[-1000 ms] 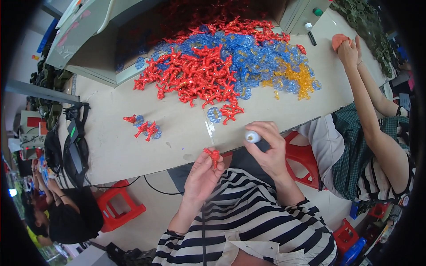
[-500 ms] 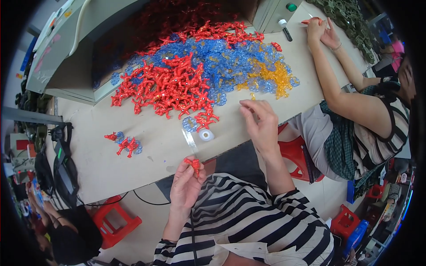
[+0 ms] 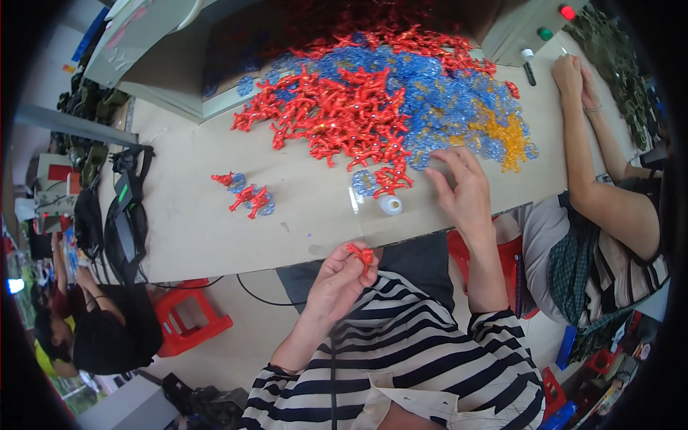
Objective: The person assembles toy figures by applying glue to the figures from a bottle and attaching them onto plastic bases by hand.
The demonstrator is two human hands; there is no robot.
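Note:
In my left hand (image 3: 335,285), near the table's front edge, a small red plastic toy figure (image 3: 364,256) is pinched between thumb and fingers. Thumb and fingers apart, my right hand (image 3: 467,193) hovers at the front of a pile of clear blue flower-shaped plastic pieces (image 3: 448,100); I see nothing in it. Left of that hand lie a single blue piece (image 3: 364,183), a red figure (image 3: 393,180) and a small white round container (image 3: 390,206). More red figures (image 3: 337,111) are heaped on the left of the pile.
Several red figures with blue pieces (image 3: 252,201) sit apart on the left of the table (image 3: 179,236). Clear yellow pieces (image 3: 505,136) lie at the pile's right. Behind stands a grey-green housing (image 3: 150,64). A marker (image 3: 529,68) and a co-worker's arms (image 3: 580,129) are at right.
The view has shifted, so the table's things appear further right. My right hand has moved slightly left toward the blue pieces. My left hand still holds the red figure.

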